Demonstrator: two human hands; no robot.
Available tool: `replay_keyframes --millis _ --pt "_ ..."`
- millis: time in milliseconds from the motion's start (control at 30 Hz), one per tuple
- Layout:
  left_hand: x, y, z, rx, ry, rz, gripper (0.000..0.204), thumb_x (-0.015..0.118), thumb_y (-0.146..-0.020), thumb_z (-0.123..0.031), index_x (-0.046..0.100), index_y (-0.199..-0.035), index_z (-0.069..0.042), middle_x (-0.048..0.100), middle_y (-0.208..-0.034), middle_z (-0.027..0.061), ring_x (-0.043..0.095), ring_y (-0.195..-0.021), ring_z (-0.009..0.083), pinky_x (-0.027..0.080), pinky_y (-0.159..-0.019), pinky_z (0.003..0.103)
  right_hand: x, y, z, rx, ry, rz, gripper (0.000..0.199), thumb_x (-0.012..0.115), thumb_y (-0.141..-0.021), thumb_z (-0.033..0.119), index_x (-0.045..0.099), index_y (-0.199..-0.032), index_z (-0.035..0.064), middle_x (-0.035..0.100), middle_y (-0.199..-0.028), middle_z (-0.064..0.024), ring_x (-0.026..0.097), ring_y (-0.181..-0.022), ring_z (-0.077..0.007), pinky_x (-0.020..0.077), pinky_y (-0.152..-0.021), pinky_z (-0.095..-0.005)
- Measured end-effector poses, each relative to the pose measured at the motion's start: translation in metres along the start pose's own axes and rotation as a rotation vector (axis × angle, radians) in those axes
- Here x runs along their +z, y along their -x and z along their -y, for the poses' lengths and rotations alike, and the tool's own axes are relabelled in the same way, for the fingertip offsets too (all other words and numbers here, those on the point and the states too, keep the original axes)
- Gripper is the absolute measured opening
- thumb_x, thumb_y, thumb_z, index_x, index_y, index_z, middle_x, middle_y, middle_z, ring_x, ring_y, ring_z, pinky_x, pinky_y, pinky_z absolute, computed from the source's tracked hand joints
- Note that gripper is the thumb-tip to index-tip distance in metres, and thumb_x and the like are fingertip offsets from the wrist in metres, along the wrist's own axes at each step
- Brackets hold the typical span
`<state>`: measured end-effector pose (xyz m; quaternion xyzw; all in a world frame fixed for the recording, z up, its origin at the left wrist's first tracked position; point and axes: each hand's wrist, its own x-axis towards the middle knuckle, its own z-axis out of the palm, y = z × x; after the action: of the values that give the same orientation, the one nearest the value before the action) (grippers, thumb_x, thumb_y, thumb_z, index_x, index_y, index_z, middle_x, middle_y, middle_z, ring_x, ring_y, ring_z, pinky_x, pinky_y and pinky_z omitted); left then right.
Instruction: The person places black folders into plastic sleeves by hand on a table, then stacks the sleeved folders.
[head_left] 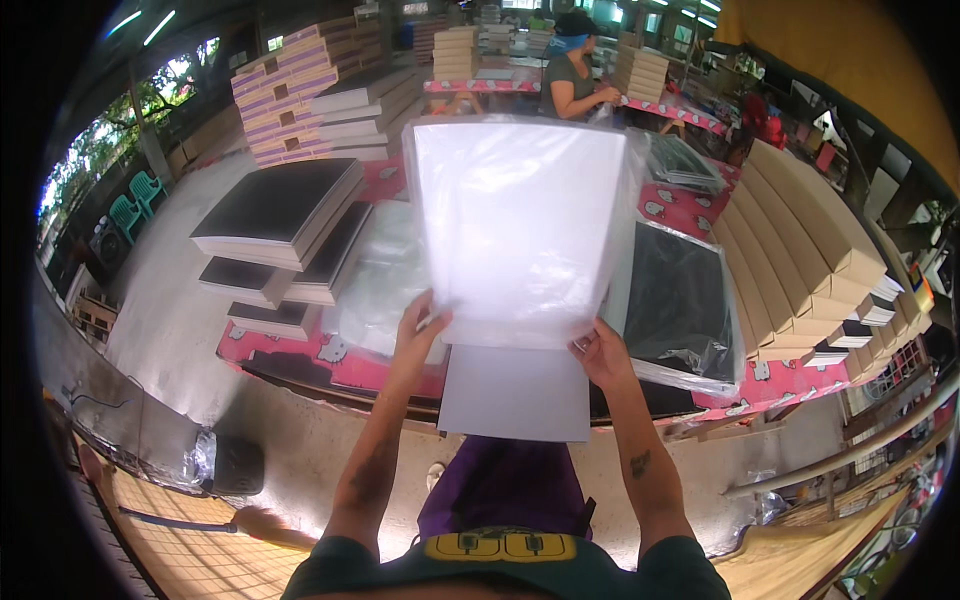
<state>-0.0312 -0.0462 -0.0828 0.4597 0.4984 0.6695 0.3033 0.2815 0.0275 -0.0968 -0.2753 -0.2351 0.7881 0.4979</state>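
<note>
In front of me stands a clear plastic bag (622, 165) with a large white sheet or board (520, 225) inside, bright with glare. My left hand (422, 322) pinches the bag near its lower left corner. At the lower right corner my right hand (602, 350) has its fingers closed on the plastic. Below the bag's near edge a pale grey-white panel (515, 395) sticks out past the table edge; whether it is part of the same piece I cannot tell. Left of the bag lie flat clear plastic bags (375, 290). A black board wrapped in plastic (680, 300) lies to the right.
Black-topped thick slabs (280, 205) are stacked on the left of the pink patterned table (715, 405). Brown cardboard boxes (800, 255) lean in a row at right, and more boxes (285, 95) rise behind left. Another person (572, 75) stands farther back. A broom (265, 525) lies lower left.
</note>
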Motion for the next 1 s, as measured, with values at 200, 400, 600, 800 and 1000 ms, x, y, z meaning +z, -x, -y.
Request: replay_keyframes --millis 200,400,600,800,1000 --pt "0.023 -0.036 -0.03 0.098 0.178 0.062 0.021 0.058 -0.092 -0.015 0.056 -0.108 -0.001 0.058 -0.097 0.0002 0.05 -0.088 0.0069 0.042 -0.076 0.023 0.002 0.011 0.018 -0.111 0.09 0.102 0.009 0.058 -0.093 0.021 0.061 -0.097 0.0142 0.063 -0.084 0.0035 0.06 -0.079 -0.0108 0.0499 -0.079 -0.0341" --pt "0.041 -0.026 -0.109 0.034 0.556 0.051 0.019 0.054 -0.095 -0.012 0.056 -0.11 -0.002 0.061 -0.11 0.0047 0.055 -0.1 0.0106 0.043 -0.087 0.025 -0.021 0.05 0.039 -0.252 0.086 0.064 0.022 0.057 -0.092 0.034 0.06 -0.103 0.015 0.063 -0.089 0.001 0.063 -0.084 -0.0139 0.0518 -0.083 -0.0368" --pt "0.114 -0.03 -0.105 0.085 0.383 0.024 0.018 0.055 -0.095 -0.019 0.058 -0.104 -0.003 0.061 -0.096 0.0011 0.053 -0.088 0.007 0.044 -0.079 0.024 0.059 0.056 0.064 -0.678 -0.151 0.145 0.058 0.053 -0.093 0.042 0.037 -0.136 0.0064 0.042 -0.136 -0.0116 0.039 -0.128 -0.0225 0.0345 -0.104 -0.0495" --pt "0.18 0.038 -0.07 -0.257 0.205 0.516 0.027 0.055 -0.095 -0.029 0.061 -0.101 -0.004 0.061 -0.08 0.0041 0.059 -0.076 0.0113 0.049 -0.066 0.028 0.02 0.028 0.146 -1.073 -0.351 -0.177 0.037 0.051 -0.094 0.01 0.042 -0.13 0.003 0.051 -0.126 -0.0138 0.052 -0.114 -0.0258 0.0426 -0.101 -0.042" --pt "0.213 0.019 -0.064 -0.379 0.44 0.336 0.035 0.054 -0.094 -0.026 0.05 -0.119 -0.002 0.064 -0.082 0.0081 0.063 -0.067 0.0166 0.051 -0.058 0.027 0.006 0.038 0.133 -1.147 -0.261 -0.394 0.03 0.049 -0.094 0.007 0.04 -0.123 0.0024 0.051 -0.122 -0.0145 0.055 -0.109 -0.0264 0.0489 -0.094 -0.041"
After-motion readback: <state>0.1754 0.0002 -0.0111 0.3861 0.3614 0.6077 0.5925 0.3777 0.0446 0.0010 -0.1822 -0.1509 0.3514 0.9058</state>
